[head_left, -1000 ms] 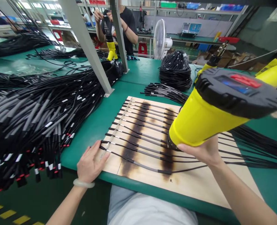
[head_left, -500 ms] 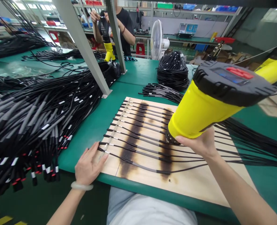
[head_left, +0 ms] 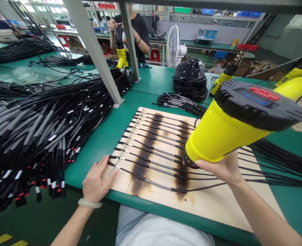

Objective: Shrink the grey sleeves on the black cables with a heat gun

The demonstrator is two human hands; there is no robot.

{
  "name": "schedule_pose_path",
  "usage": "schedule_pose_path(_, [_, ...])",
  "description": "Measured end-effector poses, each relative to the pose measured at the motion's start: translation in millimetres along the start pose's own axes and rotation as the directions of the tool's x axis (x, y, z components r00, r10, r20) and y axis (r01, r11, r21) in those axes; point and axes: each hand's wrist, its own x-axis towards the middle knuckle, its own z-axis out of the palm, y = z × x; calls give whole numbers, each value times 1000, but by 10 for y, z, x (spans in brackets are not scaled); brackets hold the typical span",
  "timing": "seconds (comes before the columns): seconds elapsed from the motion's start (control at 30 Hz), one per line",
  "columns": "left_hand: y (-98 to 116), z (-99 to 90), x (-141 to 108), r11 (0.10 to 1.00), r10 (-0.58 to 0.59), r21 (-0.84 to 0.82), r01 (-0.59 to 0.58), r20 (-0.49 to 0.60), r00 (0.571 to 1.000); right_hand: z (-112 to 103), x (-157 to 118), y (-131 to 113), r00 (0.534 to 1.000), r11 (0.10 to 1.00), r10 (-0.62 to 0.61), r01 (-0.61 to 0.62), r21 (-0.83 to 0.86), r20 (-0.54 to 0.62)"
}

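My right hand (head_left: 224, 167) grips a yellow heat gun (head_left: 217, 128) with a black end cap, its nozzle pointing down over the cables. Below it lies a light wooden board (head_left: 212, 201) with two dark scorched bands. Several black cables (head_left: 156, 184) run across the board side by side, each with grey sleeving, their left ends set along a strip (head_left: 126, 140). At the board's near left corner rests my left hand (head_left: 97, 182), fingers extended and thumb apart, touching the edge beside the nearest cable ends. The heat gun hides part of the cables and most right-hand fingers.
A large heap of black cables (head_left: 45, 119) covers the left of the green table (head_left: 89, 164). Metal posts (head_left: 94, 51) rise from the table. Behind the board are a cable coil (head_left: 190, 80) and a smaller bundle (head_left: 180, 102). A co-worker (head_left: 140, 30) stands opposite near a fan (head_left: 173, 46).
The heat gun in my right hand has shifted slightly toward me and to the right. The view has moved a little too. My left hand stays at the board's corner.
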Motion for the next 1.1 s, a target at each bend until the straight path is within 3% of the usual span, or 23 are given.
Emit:
schedule_pose_path(0.13, [18,-7,-4,1000,-30,6,30,-11,1000,14,-67,-48,999,1000,-8,9,4,-33])
schedule_pose_path(0.33, [52,-27,7,998,-58,-24,59,20,998,148,-173,-163,994,996,-58,50,80,94])
schedule_pose_path(0.57, [53,-19,1,996,-81,-28,82,35,996,20,-244,-154,998,999,-31,32,-6,55])
schedule_pose_path(0.83, [61,-25,1,997,-73,-9,74,33,997,105,-163,-181,997,995,-60,55,86,52])
schedule_pose_path(0.97, [59,-15,0,998,-59,-18,59,20,998,45,-158,-152,999,997,-45,45,60,4])
schedule_pose_path(1.1, [70,-16,3,997,-66,-23,67,26,997,0,-214,-150,998,997,-52,49,60,43])
